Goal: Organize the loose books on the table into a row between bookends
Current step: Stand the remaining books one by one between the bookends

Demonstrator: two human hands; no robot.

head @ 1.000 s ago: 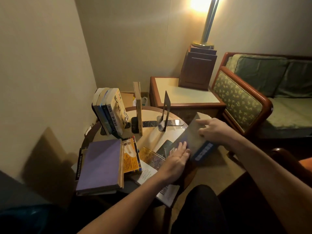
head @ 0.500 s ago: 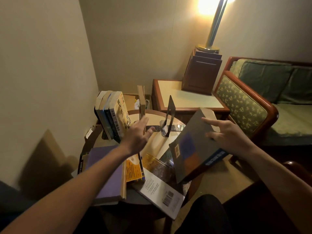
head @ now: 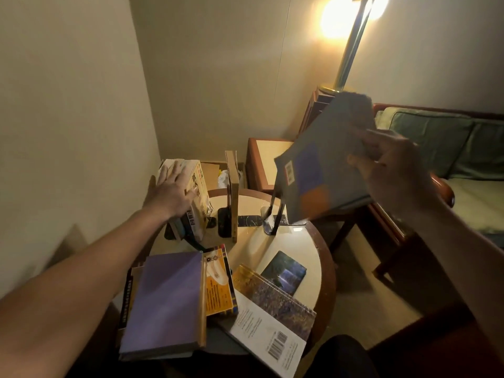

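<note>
Tilting in the right hand [head: 392, 170], grey book [head: 321, 165] stands long-axis upward

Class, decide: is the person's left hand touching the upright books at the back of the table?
Touching. The head view shows the left hand pressed flat on the upright books, fingers spread across their tops.

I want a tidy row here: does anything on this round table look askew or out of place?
Yes. The standing yellow-covered books under the left hand lean sideways, a thin tan book stands apart from them, and a white-backed paperback juts past the front edge of the round wooden table.
</note>
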